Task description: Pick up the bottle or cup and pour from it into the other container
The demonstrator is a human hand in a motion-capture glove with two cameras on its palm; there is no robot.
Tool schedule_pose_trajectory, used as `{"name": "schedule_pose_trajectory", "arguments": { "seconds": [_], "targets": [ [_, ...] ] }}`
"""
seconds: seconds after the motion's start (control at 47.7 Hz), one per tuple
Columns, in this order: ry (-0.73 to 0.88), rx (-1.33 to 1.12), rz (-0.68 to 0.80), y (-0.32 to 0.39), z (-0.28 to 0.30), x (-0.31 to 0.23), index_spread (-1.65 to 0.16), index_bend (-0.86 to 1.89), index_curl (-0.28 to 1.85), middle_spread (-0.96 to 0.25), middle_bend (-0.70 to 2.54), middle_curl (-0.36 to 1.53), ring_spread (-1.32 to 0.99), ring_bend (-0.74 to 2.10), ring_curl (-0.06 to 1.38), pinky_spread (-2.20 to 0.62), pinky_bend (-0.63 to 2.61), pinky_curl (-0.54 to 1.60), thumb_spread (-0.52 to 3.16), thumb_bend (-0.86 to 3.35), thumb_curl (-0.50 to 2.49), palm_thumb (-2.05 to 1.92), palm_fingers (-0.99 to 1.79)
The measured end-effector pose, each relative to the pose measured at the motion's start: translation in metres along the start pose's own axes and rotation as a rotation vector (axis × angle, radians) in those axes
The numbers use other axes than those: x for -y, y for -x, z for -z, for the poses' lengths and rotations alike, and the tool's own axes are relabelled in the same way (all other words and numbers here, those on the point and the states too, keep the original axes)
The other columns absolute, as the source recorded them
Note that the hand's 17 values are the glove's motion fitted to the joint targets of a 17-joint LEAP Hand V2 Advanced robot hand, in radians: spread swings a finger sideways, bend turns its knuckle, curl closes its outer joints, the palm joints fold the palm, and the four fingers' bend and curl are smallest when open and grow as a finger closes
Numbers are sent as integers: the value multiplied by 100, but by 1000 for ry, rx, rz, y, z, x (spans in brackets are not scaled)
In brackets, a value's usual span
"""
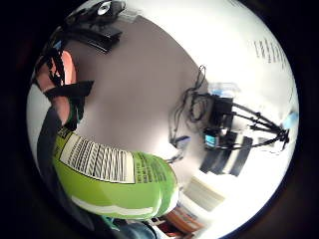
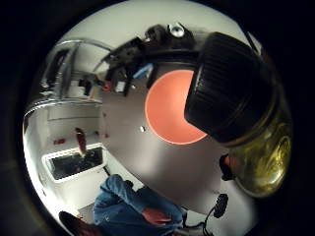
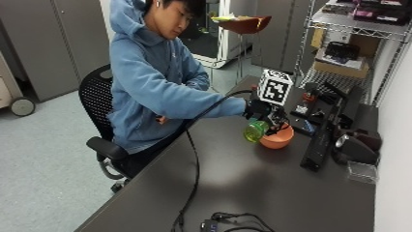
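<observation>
In the outside view my gloved right hand [image 3: 260, 110] grips a green bottle [image 3: 256, 131] and holds it tilted just above the near rim of an orange bowl [image 3: 279, 139] on the dark table [image 3: 257, 193]. The little finger side palm view is filled by the bottle's green label [image 1: 114, 184], with my fingers [image 1: 64, 82] curled round it. The thumb side palm view shows the bottle's black ribbed cap [image 2: 227, 88] still on its neck, over the orange bowl [image 2: 165, 110], and the clear yellowish body [image 2: 266, 157] behind it.
Beyond the bowl lie a long black bar [image 3: 320, 137] and a black device [image 3: 355, 147], with a clear plastic box [image 3: 361, 171] near them. A cable [image 3: 193, 169] runs along the table to a plug block [image 3: 225, 223] at the near edge. A wire shelf [image 3: 347, 48] stands at the back.
</observation>
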State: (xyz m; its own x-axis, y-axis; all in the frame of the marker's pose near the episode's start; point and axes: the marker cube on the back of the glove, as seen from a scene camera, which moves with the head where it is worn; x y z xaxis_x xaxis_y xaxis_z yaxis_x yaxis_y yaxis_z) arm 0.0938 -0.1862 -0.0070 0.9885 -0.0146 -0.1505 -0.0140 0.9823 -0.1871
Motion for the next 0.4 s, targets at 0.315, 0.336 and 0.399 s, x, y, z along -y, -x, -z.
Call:
{"name": "schedule_pose_trajectory", "arguments": {
  "seconds": [0.315, 0.336, 0.399],
  "targets": [
    [116, -272, -9, 30, -1, 20, -17, 14, 35, -9, 44, 55, -19, 64, 49, -24, 46, 43, -3, -3, 72, 113, 119],
    [120, -265, 22, 32, -1, 19, -17, 13, 35, -10, 44, 55, -19, 64, 50, -24, 46, 43, -4, -3, 72, 113, 119],
    [122, -260, 47, 31, 0, 18, -17, 14, 35, -10, 44, 55, -20, 64, 50, -24, 46, 43, -4, -3, 72, 113, 119]
  ]
}}
